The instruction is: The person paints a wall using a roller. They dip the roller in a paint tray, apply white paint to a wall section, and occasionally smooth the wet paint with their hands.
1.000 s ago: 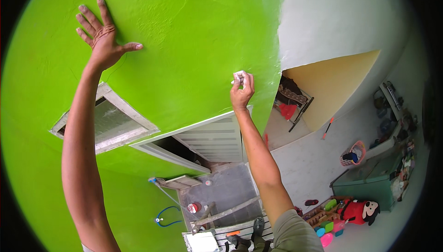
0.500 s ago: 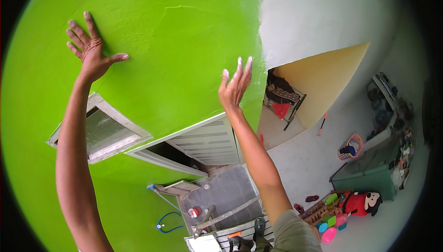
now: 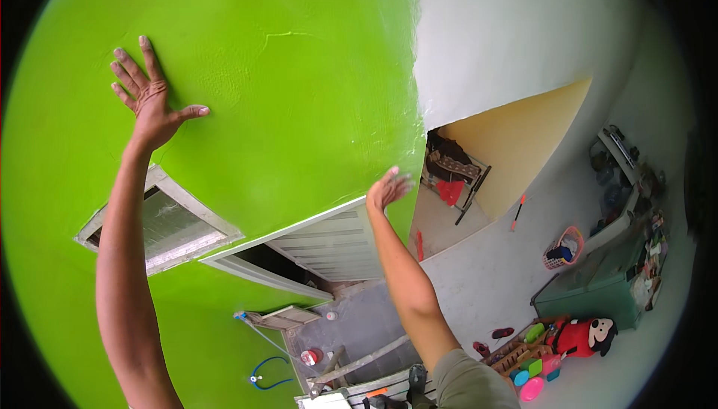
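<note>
My left hand [image 3: 153,106] lies with its fingers spread against the bright green wall [image 3: 284,124], above a window with a pale frame [image 3: 161,177]. It holds nothing. Lower and to the right, my right hand [image 3: 387,188] is by the wall's right edge, just above the top corner of a whitish slatted door [image 3: 333,233]. Its fingers are stretched out to the right, slightly blurred, with nothing seen in them. Whether it touches the wall, I cannot tell. A raised crack line [image 3: 288,34] shows in the green surface between and above my hands.
Right of the green edge is a white wall [image 3: 508,42] with an opening; a rack with dark cloth [image 3: 452,158] stands inside. Far below are wooden planks [image 3: 366,360], a red-and-white tub [image 3: 310,356], a laundry basket [image 3: 562,248], a green cabinet [image 3: 591,297] and a red stuffed toy [image 3: 580,336].
My right hand has dropped well down the wall, its fingers turning from upward to rightward. My left hand keeps its spread pose on the wall, while the view has shifted slightly.
</note>
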### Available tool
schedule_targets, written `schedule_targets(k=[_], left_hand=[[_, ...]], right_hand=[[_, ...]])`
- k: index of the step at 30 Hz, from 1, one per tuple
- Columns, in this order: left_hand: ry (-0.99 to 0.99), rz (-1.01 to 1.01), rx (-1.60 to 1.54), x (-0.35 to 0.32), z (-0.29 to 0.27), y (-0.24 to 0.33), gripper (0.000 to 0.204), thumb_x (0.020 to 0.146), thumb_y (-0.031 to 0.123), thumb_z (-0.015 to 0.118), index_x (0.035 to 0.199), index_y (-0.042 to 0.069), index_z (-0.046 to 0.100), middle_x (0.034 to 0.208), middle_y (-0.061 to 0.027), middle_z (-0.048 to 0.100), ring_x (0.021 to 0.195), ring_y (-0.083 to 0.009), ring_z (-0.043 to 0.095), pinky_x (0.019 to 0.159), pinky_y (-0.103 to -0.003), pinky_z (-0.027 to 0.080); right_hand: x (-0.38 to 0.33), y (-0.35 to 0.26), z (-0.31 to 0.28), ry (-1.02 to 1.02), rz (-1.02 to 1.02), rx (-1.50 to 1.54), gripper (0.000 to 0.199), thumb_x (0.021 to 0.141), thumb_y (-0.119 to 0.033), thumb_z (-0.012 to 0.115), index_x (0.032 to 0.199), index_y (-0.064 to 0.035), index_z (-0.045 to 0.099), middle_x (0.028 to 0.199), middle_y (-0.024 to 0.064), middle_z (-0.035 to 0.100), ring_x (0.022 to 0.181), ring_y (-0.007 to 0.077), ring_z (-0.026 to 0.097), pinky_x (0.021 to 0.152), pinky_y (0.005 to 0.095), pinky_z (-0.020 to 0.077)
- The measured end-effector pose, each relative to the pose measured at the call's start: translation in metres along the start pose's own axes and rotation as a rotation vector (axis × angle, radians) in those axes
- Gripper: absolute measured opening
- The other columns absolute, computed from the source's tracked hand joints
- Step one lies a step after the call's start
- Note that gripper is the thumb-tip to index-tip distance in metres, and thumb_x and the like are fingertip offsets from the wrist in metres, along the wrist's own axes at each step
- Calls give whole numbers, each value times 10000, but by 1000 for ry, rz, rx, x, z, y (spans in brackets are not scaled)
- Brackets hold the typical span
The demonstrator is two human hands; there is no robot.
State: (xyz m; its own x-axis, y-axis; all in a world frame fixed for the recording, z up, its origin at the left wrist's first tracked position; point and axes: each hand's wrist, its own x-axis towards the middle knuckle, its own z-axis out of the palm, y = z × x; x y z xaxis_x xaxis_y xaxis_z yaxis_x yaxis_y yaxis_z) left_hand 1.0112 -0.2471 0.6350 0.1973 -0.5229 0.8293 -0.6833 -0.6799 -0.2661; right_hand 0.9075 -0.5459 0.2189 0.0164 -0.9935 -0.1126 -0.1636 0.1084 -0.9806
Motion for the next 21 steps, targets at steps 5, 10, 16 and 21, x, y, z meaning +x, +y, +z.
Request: schedule_targets(k=[5,10,16,21], left_hand=[[-17,-12,-12,1,-8,4,1574,480,582,911,1584,215,-149,1538,-292,-356,1440,-472,-310,1119,-639,-162],[-27,-44,-28,0,-8,12,1580,472,563,921,1586,209,-143,1539,-293,-353,1443,-472,-305,1120,-641,-160],[-49,-78,-6,1,-13,10,1610,452,620,898,1576,202,-175,1550,-279,-349,1450,-450,-307,1129,-624,-165],[-40,-111,-43,6,-13,19,1604,439,510,942,1588,204,-135,1551,-292,-332,1448,-464,-298,1135,-639,-143]], right_hand=[[-11,-104,-13,79,-500,110,809,1034,-541,285,1578,4,38,1637,264,-26,1526,399,-6,1230,530,-4],[-13,-338,-25,159,-1317,189,802,1023,-491,369,1580,-14,43,1633,273,-4,1521,411,28,1231,546,14],[-6,-435,-34,46,-1679,178,755,1026,-571,270,1604,-146,35,1659,186,2,1536,333,18,1237,513,-4],[46,-281,-38,209,-863,152,778,1035,-540,280,1594,-67,18,1658,200,-9,1537,341,21,1237,506,-11]])
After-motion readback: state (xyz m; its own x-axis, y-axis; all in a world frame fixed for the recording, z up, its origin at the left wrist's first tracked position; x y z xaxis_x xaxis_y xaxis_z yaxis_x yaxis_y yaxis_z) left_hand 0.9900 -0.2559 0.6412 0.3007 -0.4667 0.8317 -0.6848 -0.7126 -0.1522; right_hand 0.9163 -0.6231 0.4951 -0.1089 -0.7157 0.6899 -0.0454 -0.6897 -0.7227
